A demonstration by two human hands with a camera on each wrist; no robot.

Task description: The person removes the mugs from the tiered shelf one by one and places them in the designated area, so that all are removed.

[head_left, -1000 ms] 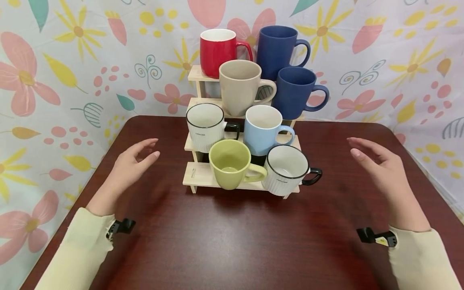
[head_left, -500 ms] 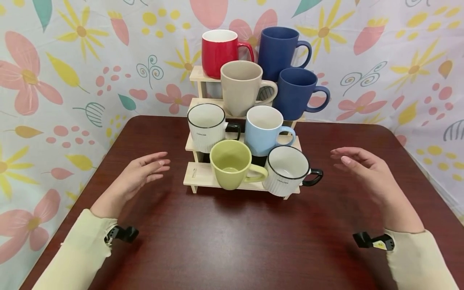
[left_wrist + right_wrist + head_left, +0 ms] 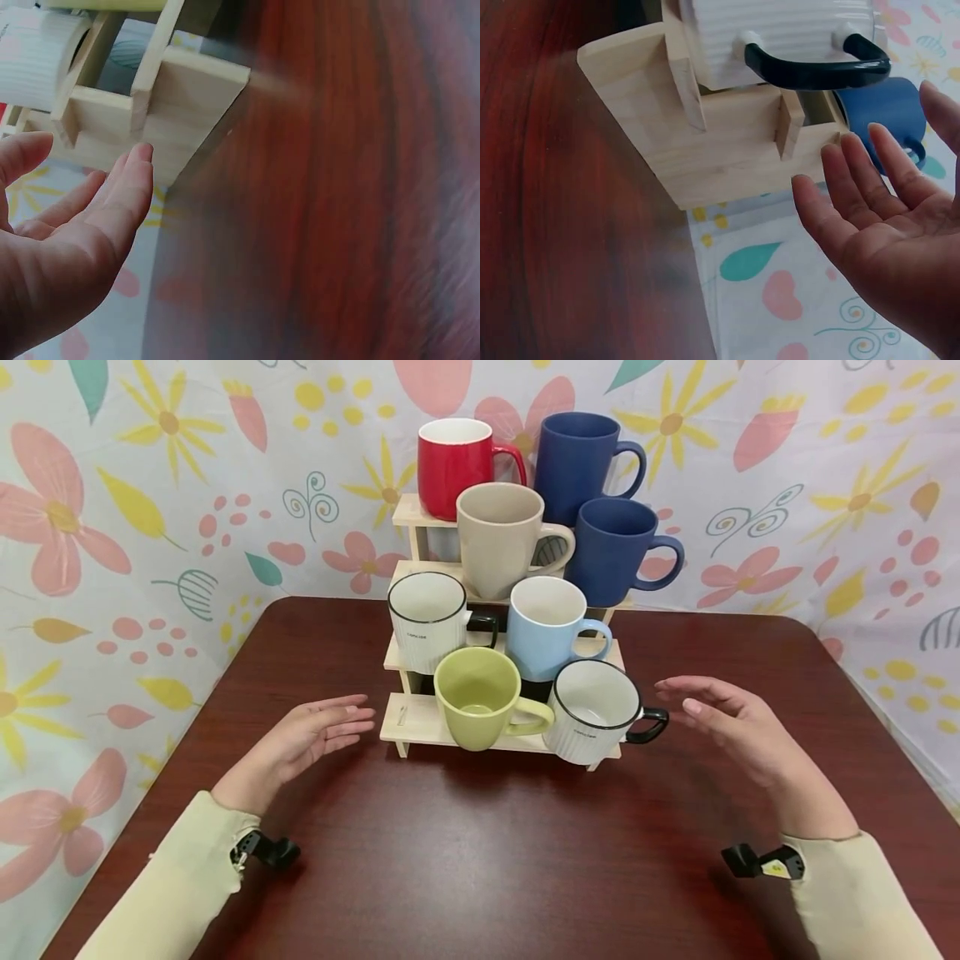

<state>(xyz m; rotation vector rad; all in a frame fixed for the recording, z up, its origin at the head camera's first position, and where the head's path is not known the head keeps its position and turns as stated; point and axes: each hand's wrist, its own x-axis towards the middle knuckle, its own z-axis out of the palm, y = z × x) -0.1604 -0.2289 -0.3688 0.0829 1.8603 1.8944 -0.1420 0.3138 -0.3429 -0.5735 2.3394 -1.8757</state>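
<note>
A stepped light-wood rack [image 3: 408, 714] stands on the table, with several mugs on its tiers. My left hand [image 3: 307, 739] is just left of its lowest tier, fingers extended and apart from it; the left wrist view shows that hand [image 3: 82, 232] beside the rack's side panel [image 3: 191, 97]. On the other side my right hand [image 3: 742, 731], palm facing inward, is close to the black handle [image 3: 647, 727] of a white ribbed mug [image 3: 585, 739]. From the right wrist, the fingers [image 3: 855, 184] look loosely spread and hold nothing. A yellow-green mug [image 3: 476, 697] sits beside the ribbed one.
Higher up are a second white ribbed mug [image 3: 427, 635], a light blue mug [image 3: 543, 635], a beige mug [image 3: 495, 547], a red mug [image 3: 453, 472] and two navy mugs, one upper [image 3: 573, 464] and one lower [image 3: 609, 556]. A floral cloth [image 3: 247, 493] hangs behind the dark table [image 3: 480, 860].
Both hands have moved inward and somewhat nearer the front, toward the two sides of the rack. The left fingers have straightened. Rack and mugs stay in place.
</note>
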